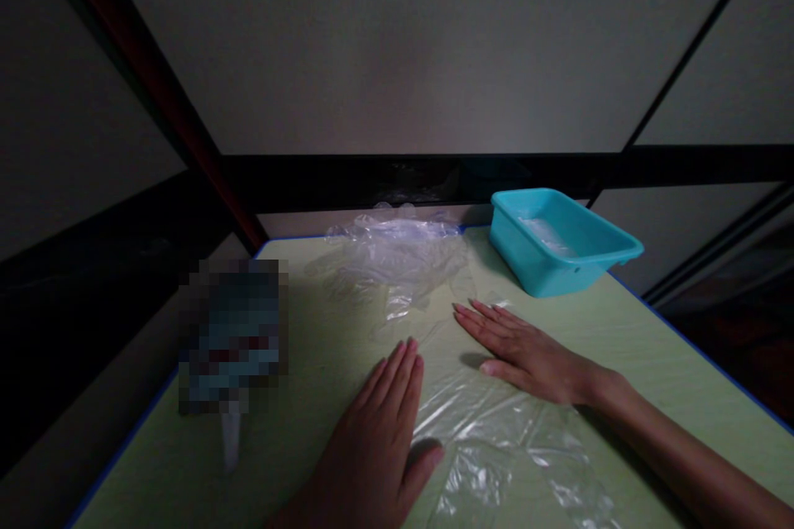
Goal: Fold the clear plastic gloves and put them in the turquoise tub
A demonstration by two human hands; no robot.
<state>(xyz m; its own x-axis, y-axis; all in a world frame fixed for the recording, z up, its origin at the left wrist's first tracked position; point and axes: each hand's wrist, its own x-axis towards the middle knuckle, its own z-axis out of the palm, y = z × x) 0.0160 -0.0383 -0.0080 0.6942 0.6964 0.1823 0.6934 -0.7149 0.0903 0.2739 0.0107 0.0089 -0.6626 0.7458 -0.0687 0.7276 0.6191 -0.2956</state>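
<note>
A clear, thin plastic sheet or bag [477,421], wrinkled and shiny, lies on the light green table between my hands and runs down to the bottom of the view. My left hand [385,430] rests flat at its left side, fingers together and pointing away, thumb apart. On the far right side of the plastic, my right hand [527,351] lies with its palm down, fingers stretched toward the left and thumb spread. Neither hand holds anything. Beyond them is a loose heap of similar clear plastic [403,252].
A turquoise basin [558,273] with some clear plastic inside stands at the back right of the green table [670,397]. At the left is a blurred-out object [232,339] with a pale handle-like part. Pale panels with dark bands rise behind the table.
</note>
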